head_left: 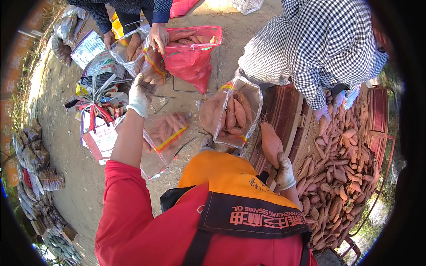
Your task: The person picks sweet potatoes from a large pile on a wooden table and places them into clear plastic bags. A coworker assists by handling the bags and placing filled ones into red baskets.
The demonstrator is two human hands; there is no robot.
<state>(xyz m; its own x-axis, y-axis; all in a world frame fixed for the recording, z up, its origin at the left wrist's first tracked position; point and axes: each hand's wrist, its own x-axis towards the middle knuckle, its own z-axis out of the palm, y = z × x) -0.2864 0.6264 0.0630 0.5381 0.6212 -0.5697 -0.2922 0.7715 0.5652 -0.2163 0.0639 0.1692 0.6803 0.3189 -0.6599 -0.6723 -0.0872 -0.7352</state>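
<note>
My right hand (285, 174), in a pale work glove, grips the lower end of a large sweet potato (270, 143) held tilted by the truck bed's side. My left hand (141, 94), also gloved, reaches forward with fingers apart and nothing visible in it. Just beyond it, a clear plastic bag (154, 66) with sweet potatoes is handled by a co-worker. In front of my legs stands an open clear bag (218, 114) partly filled with sweet potatoes. Left of it, another clear bag (166, 146) with sweet potatoes rests on the ground.
A heap of sweet potatoes (336, 196) fills the red truck bed (279, 106) at right, where a person in a checked shirt (313, 50) bends over. A red mesh sack (189, 66) of sweet potatoes stands ahead. Bundled packaging bags (100, 109) lie left; several filled bags (30, 166) line the far left.
</note>
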